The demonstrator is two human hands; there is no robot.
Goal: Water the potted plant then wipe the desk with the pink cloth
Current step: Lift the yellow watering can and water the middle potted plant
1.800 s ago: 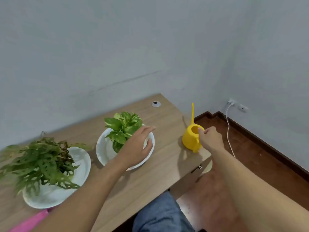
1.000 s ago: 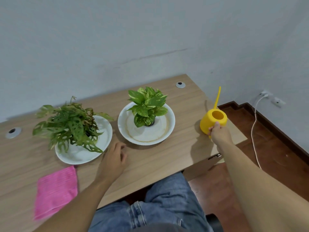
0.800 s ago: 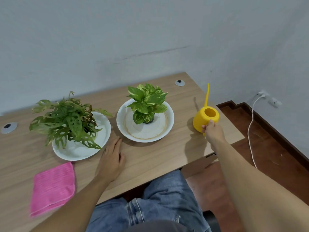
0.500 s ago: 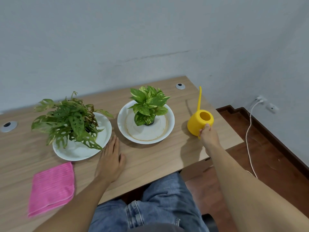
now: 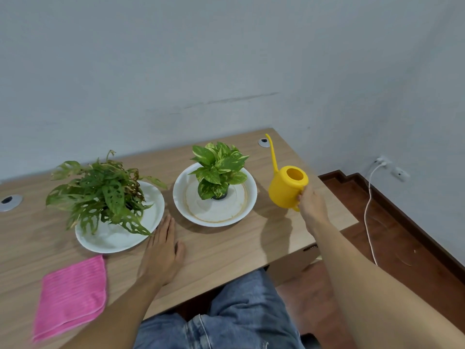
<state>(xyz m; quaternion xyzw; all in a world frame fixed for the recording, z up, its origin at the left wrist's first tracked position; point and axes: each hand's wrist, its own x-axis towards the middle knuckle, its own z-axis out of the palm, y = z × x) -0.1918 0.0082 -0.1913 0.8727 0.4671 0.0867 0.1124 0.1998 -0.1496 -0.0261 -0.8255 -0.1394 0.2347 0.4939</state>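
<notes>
A yellow watering can (image 5: 285, 188) with a thin upright spout hangs just above the desk's right part, and my right hand (image 5: 310, 206) grips its handle. Left of it a small green potted plant (image 5: 219, 167) stands in a white dish (image 5: 249, 197). Further left a larger plant with holed leaves (image 5: 100, 192) sits in another white dish (image 5: 151, 215). My left hand (image 5: 162, 253) lies flat on the wooden desk (image 5: 226, 250), fingers together, between the two dishes. A pink cloth (image 5: 71, 298) lies flat at the desk's front left.
Two grey cable grommets are set in the desk, one at far left (image 5: 10, 201) and one at the back right (image 5: 263, 142). A white cable (image 5: 368, 210) hangs from a wall socket over the brown floor to the right. My jeans-clad legs (image 5: 226, 321) are under the front edge.
My left hand left the small plant's dish and settled flat on the desk. My right hand has carried the yellow watering can leftward toward the small plant, lifted off the desk.
</notes>
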